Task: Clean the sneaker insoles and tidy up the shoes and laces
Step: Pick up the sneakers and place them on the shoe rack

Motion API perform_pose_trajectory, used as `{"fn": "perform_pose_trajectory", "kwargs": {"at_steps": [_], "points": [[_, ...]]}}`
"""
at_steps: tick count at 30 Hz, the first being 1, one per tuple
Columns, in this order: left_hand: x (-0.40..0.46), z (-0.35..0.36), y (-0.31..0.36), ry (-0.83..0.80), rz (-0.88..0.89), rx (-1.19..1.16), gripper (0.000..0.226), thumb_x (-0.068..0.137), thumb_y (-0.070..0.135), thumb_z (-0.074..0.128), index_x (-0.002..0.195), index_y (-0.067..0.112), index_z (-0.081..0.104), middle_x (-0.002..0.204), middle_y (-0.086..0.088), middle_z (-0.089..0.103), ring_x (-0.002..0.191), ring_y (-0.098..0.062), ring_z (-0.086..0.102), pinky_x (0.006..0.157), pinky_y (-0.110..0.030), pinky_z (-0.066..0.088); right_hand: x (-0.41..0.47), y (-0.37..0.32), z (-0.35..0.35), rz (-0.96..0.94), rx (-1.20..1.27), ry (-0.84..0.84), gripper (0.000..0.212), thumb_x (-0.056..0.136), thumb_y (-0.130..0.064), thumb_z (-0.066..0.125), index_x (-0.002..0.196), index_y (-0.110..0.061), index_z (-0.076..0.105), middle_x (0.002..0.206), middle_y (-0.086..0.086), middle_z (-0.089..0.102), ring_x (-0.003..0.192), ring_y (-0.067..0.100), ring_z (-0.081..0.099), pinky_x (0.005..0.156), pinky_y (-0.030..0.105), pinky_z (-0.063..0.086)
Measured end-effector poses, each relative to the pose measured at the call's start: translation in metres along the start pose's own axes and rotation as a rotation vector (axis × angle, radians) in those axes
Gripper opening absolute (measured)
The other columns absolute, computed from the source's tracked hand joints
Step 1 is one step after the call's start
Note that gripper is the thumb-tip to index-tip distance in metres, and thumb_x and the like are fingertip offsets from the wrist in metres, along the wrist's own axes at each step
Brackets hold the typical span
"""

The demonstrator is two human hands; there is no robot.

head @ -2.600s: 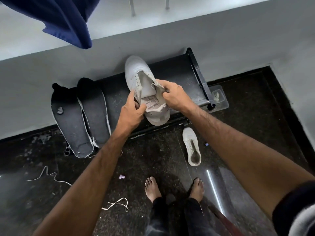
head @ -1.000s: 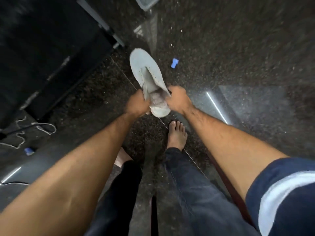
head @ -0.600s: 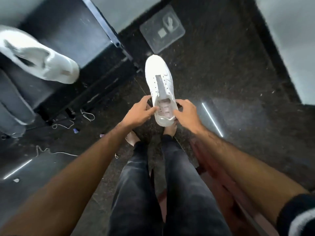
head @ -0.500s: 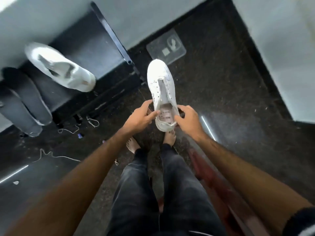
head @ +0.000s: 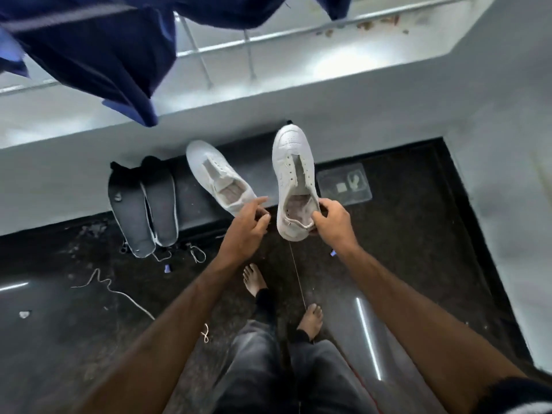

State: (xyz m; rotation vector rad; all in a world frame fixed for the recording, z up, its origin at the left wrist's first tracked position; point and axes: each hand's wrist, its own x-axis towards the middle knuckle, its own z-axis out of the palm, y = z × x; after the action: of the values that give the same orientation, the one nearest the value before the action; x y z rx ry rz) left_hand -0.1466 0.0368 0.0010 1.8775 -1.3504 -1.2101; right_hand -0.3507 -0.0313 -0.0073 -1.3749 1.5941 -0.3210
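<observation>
Left hand (head: 245, 231) released; sneaker (head: 294, 180) extends beyond right grip (head: 331, 222).

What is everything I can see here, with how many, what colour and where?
held sneaker: 1, white, lifted in front of the bench, heel in the right hand
second sneaker: 1, white, lying on the bench
insoles: 2, dark grey, leaning side by side at the bench's left end
bench: 1, black, against the wall
laces: several loose, white, on the floor at left
clear tray: 1, transparent, on the floor right of the bench
hanging cloth: dark blue, top left
floor: dark speckled stone
feet: 2, bare, below the sneaker
left hand: fingers loosely curled, holding nothing, beside the held sneaker
right hand: grips the held sneaker's heel
</observation>
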Motion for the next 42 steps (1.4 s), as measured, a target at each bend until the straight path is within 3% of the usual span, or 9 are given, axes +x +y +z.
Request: {"fn": "perform_pose_trajectory", "kwargs": {"at_steps": [2,6,8,14,17,24,29,35,42], "points": [[0.013,-0.022,-0.020,0.091,-0.015,0.020,0.040,0.099,0.027,0.051,0.138,0.020,0.049,0.122,-0.001,0.057,0.103,-0.020,0.063,0.096,-0.048,0.054,0.027,-0.007,0.021,0.010,-0.019,-0.009,0.028,0.087,-0.026,0.057,0.111,-0.022,0.071,0.106,0.003,0.062,0.096,0.023,0.067,0.081,0.047,0.062],[0.036,-0.058,-0.056,0.252,-0.167,0.050,0.042,0.098,0.021,0.058,0.138,0.016,0.047,0.131,-0.001,0.042,0.091,-0.017,0.063,0.094,-0.048,0.053,0.084,-0.003,0.059,0.047,-0.075,0.013,0.027,0.082,-0.032,0.054,0.103,-0.027,0.070,0.099,0.005,0.067,0.092,0.027,0.068,0.078,0.051,0.061],[0.047,-0.068,-0.069,0.270,-0.258,0.061,0.051,0.096,0.025,0.062,0.142,0.017,0.040,0.140,-0.004,0.036,0.100,-0.025,0.063,0.095,-0.051,0.053,0.097,-0.007,0.068,0.065,-0.101,0.022,0.028,0.083,-0.028,0.053,0.104,-0.020,0.069,0.101,0.006,0.067,0.095,0.028,0.066,0.081,0.052,0.060],[0.071,-0.078,-0.083,0.195,-0.471,0.000,0.087,0.093,0.039,0.068,0.157,0.014,0.016,0.158,-0.011,0.021,0.131,-0.034,0.050,0.104,-0.050,0.043,0.085,-0.047,0.062,0.147,-0.247,-0.038,0.043,0.097,-0.037,0.051,0.135,-0.017,0.052,0.133,0.008,0.053,0.111,0.022,0.058,0.096,0.039,0.050],[0.083,-0.076,-0.087,0.175,-0.525,-0.047,0.096,0.091,0.035,0.071,0.160,0.016,0.007,0.159,-0.016,0.023,0.136,-0.037,0.045,0.109,-0.051,0.039,0.089,-0.056,0.054,0.075,-0.382,-0.074,0.064,0.096,-0.047,0.054,0.151,-0.023,0.033,0.145,0.005,0.040,0.128,0.023,0.049,0.105,0.046,0.044],[0.107,-0.061,-0.111,0.211,-0.516,-0.013,0.093,0.095,0.022,0.057,0.162,0.025,-0.007,0.164,-0.013,0.020,0.137,-0.041,0.044,0.112,-0.052,0.037,0.144,-0.051,0.059,0.022,-0.435,-0.201,0.067,0.084,-0.042,0.056,0.145,-0.033,0.030,0.124,0.002,0.037,0.110,0.028,0.058,0.098,0.057,0.051],[0.103,-0.049,-0.124,0.325,-0.407,-0.050,0.081,0.097,0.008,0.044,0.163,0.028,0.000,0.166,-0.006,0.019,0.146,-0.028,0.032,0.117,-0.043,0.029,0.157,-0.032,0.067,-0.031,-0.363,-0.134,0.054,0.088,-0.026,0.049,0.139,-0.038,0.036,0.115,0.000,0.040,0.100,0.024,0.056,0.093,0.055,0.052],[0.110,-0.057,-0.136,0.356,-0.222,-0.001,0.078,0.089,0.007,0.040,0.161,0.028,0.020,0.164,0.002,0.027,0.145,-0.013,0.033,0.114,-0.027,0.029,0.165,-0.020,0.071,-0.119,-0.339,-0.109,0.036,0.095,-0.030,0.045,0.130,-0.040,0.043,0.109,-0.003,0.042,0.094,0.021,0.057,0.086,0.056,0.054],[0.125,-0.067,-0.131,0.346,-0.138,0.073,0.080,0.089,-0.003,0.044,0.160,0.026,0.022,0.163,-0.001,0.030,0.137,-0.009,0.041,0.099,-0.010,0.031,0.167,-0.041,0.081,-0.160,-0.390,-0.152,0.058,0.096,-0.024,0.042,0.151,-0.040,0.028,0.118,-0.004,0.041,0.097,0.022,0.059,0.087,0.055,0.053]]}}
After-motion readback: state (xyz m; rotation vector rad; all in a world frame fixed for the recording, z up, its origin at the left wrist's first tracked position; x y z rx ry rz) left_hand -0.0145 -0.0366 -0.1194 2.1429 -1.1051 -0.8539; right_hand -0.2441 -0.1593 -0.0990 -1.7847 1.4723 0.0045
